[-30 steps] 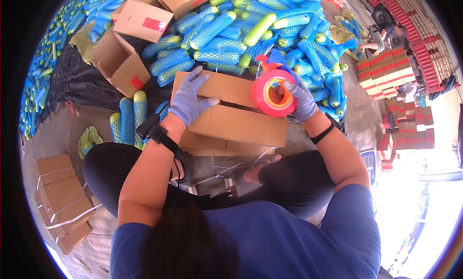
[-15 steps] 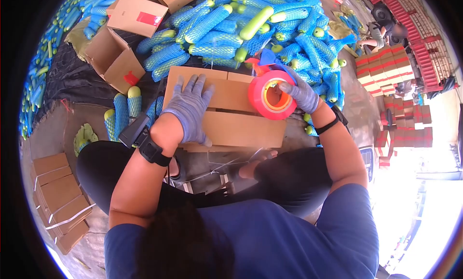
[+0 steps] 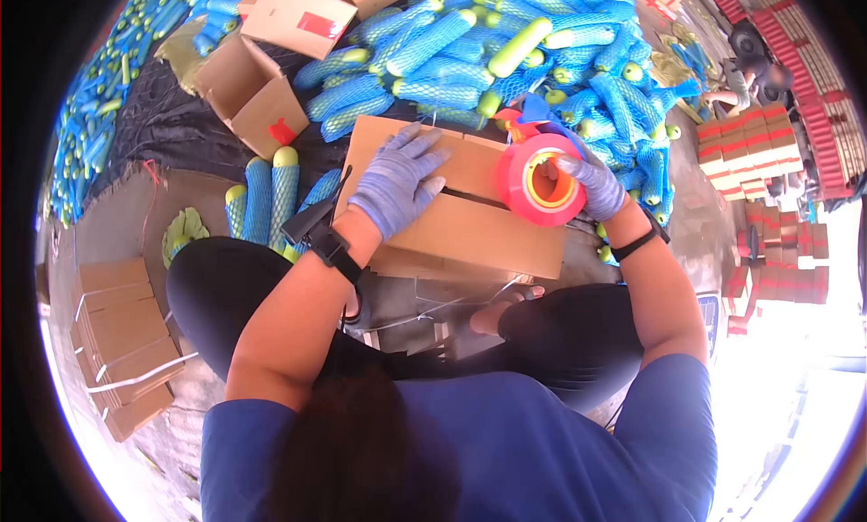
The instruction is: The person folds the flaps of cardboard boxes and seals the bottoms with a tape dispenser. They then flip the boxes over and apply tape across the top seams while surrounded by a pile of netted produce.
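A closed cardboard box point(image 3: 470, 237) sits in front of me between my knees, with a narrow dark gap between its top flaps. My left hand point(image 3: 400, 181), in a grey-blue glove, lies on the left part of the top with fingers stretched out. At the box's right end, my gloved right hand point(image 3: 591, 181) grips a tape dispenser point(image 3: 535, 116) with blue and orange parts. Its large roll of red tape point(image 3: 521, 181) hangs over the flaps, the thumb near the roll's core. The dispenser's handle is mostly hidden by the hand and roll.
Long green gourds in blue netting point(image 3: 433, 48) are heaped beyond the box. An open carton point(image 3: 248, 97) stands at left, and flattened cartons point(image 3: 126, 341) lie lower left. Stacked boxes point(image 3: 750, 147) and another person point(image 3: 741, 79) are at right.
My left hand has moved up the box top, away from its near edge. The box is slightly turned. The whole view has shifted, and my right hand still holds the tape dispenser.
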`<state>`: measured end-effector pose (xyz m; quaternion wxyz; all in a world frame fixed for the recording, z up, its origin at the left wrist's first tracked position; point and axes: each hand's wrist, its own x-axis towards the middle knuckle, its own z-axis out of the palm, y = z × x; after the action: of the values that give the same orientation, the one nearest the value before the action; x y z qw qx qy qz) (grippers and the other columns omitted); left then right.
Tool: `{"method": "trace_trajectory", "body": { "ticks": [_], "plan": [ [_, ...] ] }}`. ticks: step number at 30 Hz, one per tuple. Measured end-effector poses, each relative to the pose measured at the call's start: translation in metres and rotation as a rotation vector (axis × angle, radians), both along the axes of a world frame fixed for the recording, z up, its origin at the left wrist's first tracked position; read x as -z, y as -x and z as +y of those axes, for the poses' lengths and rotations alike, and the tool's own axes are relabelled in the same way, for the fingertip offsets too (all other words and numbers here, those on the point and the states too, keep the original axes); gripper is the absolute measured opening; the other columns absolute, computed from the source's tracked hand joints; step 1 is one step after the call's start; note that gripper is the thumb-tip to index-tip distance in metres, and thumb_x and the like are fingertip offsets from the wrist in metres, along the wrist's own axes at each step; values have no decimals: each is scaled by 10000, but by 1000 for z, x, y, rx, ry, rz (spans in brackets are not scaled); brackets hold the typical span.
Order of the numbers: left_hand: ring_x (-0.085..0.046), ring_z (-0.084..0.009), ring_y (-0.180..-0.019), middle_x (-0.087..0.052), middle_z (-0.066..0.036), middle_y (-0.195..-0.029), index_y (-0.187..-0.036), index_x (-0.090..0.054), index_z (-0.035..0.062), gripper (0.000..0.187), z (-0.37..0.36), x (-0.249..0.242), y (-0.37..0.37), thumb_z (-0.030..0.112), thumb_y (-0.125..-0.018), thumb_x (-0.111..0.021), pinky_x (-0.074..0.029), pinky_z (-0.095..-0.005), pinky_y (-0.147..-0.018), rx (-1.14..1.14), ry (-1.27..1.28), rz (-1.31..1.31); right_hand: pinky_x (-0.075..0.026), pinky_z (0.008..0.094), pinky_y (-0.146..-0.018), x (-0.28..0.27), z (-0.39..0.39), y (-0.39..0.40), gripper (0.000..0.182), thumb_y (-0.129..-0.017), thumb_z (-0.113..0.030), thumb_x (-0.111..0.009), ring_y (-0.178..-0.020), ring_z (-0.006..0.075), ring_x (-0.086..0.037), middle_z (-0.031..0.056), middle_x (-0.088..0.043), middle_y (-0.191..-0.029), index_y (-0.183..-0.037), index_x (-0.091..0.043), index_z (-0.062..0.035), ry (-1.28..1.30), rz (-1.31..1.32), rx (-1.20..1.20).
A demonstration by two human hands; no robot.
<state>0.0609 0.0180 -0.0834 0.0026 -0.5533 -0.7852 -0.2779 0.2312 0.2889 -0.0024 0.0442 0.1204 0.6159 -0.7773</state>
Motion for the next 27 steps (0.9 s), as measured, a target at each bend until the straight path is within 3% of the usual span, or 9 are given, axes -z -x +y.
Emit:
{"method": "trace_trajectory", "body": {
  "ticks": [5,8,11,12,18,20,21,23,27],
  "plan": [
    [-371,-396,-1413,-492,-139,-1481,-1361,-599,124,440,0,7,6,222,-932,-614,-301,-489,-1178,36,1,-12,-439,381,-1079,-24,-10,-20,882,-847,-332,-796,-1271,249,-537,141,-536,-1386,-1526,-328,-17,-166,31,129],
    [-393,-399,-1397,-513,-148,-1456,-1265,-658,88,361,-2,0,2,194,-922,-617,-317,-478,-1173,17,-67,-98,-453,374,-1032,-55,-27,-25,756,-868,-317,-777,-1163,291,-583,162,-575,-1267,-1476,-442,-16,-1005,477,-19],
    [-447,-397,-1354,-567,-155,-1395,-1168,-689,52,291,0,4,3,178,-915,-618,-328,-485,-1162,-7,-133,-132,-440,391,-1002,-61,-45,-27,734,-865,-312,-771,-1105,289,-565,174,-557,-1242,-1469,-461,-32,-1228,366,-155],
    [-447,-397,-1354,-567,-155,-1395,-1168,-689,52,291,1,6,2,178,-915,-618,-328,-485,-1162,-3,-135,-134,-467,408,-900,-43,-48,-25,715,-857,-319,-768,-957,323,-560,168,-548,-1103,-1469,-481,-89,-1259,410,-160],
    [-566,-330,-1218,-679,-122,-1218,-1033,-704,36,237,3,3,3,235,-954,-601,-417,-442,-1062,-124,-167,81,-494,421,-831,-39,-55,-29,704,-859,-415,-740,-913,369,-558,179,-530,-1055,-1454,-504,-125,-1444,353,-269],
    [-612,-230,-1048,-713,-82,-1065,-988,-704,39,380,-2,0,16,379,-1013,-537,-454,-389,-954,-423,-760,-1069,-493,424,-828,-36,-51,-29,710,-859,-444,-731,-912,369,-558,184,-531,-1057,-1451,-507,-123,-1467,386,-272],
    [-600,-151,-845,-705,-49,-937,-986,-708,45,557,-12,-2,31,539,-1024,-454,-471,-318,-793,-509,-752,-1193,-494,426,-823,-34,-51,-30,712,-859,-467,-720,-906,371,-558,188,-532,-1054,-1445,-514,-121,-1470,391,-253],
    [-583,-127,-719,-701,-44,-915,-1007,-704,50,635,-25,-31,31,615,-1008,-413,-445,-246,-638,-488,-423,-1480,-494,428,-818,-31,-54,-31,715,-859,-490,-710,-900,373,-559,192,-533,-1052,-1439,-520,-118,-1470,397,-238],
    [-551,-89,-631,-699,-46,-894,-1024,-688,62,646,-16,-46,-15,630,-1012,-382,-395,-195,-531,-197,-60,-1733,-496,429,-808,-34,-57,-25,700,-862,-500,-703,-885,374,-562,194,-536,-1036,-1423,-538,-114,-1475,410,-246]
  ]
}}
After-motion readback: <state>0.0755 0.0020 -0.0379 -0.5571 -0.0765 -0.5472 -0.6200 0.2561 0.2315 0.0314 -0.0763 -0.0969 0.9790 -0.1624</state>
